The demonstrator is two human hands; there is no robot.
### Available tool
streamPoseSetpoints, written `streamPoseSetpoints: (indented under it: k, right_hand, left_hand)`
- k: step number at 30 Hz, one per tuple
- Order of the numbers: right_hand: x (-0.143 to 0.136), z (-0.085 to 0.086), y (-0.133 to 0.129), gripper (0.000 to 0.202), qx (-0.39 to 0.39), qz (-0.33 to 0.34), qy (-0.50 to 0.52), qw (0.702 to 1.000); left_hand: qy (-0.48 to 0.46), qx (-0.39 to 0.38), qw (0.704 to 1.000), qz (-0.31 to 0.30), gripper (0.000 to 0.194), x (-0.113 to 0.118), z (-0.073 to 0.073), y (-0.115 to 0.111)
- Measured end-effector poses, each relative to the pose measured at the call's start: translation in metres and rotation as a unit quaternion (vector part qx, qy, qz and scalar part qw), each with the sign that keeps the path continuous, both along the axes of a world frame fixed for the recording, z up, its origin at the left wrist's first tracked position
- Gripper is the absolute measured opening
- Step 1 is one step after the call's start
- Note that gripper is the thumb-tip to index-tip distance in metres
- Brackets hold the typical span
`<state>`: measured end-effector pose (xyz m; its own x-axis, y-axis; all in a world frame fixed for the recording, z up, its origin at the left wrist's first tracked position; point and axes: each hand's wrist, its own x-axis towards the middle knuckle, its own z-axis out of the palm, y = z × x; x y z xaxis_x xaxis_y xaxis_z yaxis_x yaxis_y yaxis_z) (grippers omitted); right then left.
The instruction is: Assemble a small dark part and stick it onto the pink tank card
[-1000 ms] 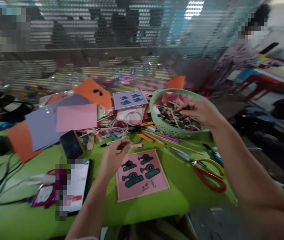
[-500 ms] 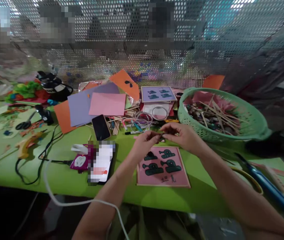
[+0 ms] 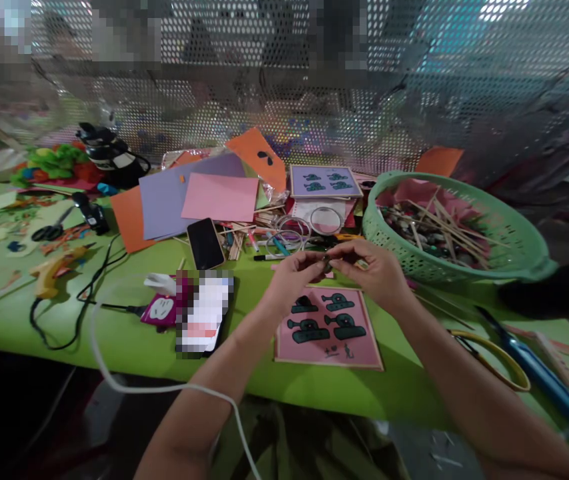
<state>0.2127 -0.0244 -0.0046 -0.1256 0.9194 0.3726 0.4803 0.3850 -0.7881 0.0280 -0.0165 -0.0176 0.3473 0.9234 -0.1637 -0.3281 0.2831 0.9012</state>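
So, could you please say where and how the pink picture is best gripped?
I'd pinch the pink picture at its near edge, coming from the person's side: it lies flat, that edge uncovered, while the left hand hides its far left corner.

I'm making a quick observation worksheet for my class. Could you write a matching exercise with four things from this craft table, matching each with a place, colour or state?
Things:
1. small dark piece
2. basket
3. glue gun
4. square board

Descriptions:
A. pink, with dark green shapes
B. held between both hands
C. contains thin sticks
D. yellow, on the left side of the view

Pairs: 1-B, 2-C, 3-D, 4-A
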Motion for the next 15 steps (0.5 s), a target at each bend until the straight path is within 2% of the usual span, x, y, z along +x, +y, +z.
streamPoseSetpoints:
  k: [6,15]
  right_hand:
    - [0.0004,-0.0014,-0.0006,0.025,-0.028,-0.023,0.016,0.999]
    - [0.0007,0.0005,-0.0011,0.024,-0.053,-0.010,0.061,0.997]
  left_hand:
    - [0.010,-0.009,1.000,0.006,0.028,0.0002,-0.0062,0.0017]
    - [-0.012,-0.026,1.000,0.007,0.032,0.0010,-0.0065,0.0013]
